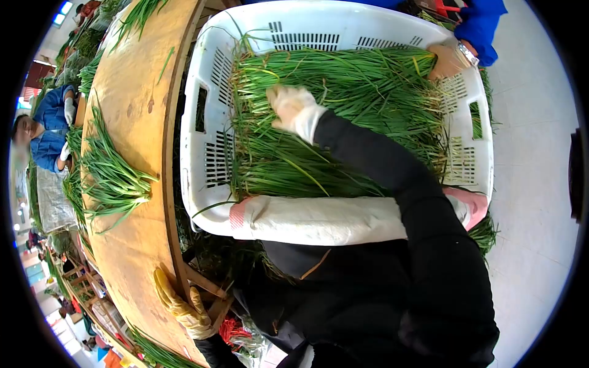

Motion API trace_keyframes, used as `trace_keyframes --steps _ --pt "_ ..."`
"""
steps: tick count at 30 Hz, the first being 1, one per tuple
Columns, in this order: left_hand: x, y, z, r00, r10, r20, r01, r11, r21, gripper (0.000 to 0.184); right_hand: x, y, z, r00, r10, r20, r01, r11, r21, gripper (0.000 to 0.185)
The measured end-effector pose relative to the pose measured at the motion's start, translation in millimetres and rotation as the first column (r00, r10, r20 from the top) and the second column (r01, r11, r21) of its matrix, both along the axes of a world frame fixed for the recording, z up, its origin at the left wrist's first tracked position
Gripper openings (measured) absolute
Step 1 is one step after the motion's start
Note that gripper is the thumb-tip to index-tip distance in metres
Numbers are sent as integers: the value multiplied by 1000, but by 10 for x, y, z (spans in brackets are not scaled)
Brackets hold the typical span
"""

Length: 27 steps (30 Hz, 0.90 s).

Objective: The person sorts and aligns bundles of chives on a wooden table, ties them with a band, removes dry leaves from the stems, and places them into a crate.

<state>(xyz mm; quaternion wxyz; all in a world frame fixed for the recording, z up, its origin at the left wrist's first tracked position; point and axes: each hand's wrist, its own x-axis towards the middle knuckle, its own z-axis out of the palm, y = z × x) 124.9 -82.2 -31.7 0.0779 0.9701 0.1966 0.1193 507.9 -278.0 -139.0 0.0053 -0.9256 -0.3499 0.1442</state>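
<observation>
My right hand (296, 109), in a pale, soiled glove, is over slender, glossy green stalks (374, 132) packed inside a slotted white plastic crate (205, 144). Its fingers are curled; I cannot tell whether they grip any. My left hand (183, 308), in a yellowed glove, lies open at the edge of the wooden table (132, 245). My black sleeve (392, 156) hides part of a pink-banded white cloth (325, 221).
</observation>
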Motion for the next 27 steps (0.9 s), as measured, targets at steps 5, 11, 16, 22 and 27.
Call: trace_keyframes --steps 5,11,16,22,27 --pt "67 -2 39 993 16 -121 7 982 191 69 977 329 -273 984 -123 130 106 985 133 92" --pt "13 105 -52 986 35 -162 5 971 238 80 1339 814 -412 994 48 -98 -47 999 8 108" --pt "94 104 -16 981 43 -190 5 969 245 86 1475 1067 -649 999 -22 24 23 997 -72 82" --pt "344 -80 191 984 76 -160 -52 987 149 76 1303 934 -365 993 100 -56 -103 993 -54 86" --pt "340 -121 214 979 91 -183 -63 986 155 86 1147 882 -420 996 -79 -32 81 996 46 76"
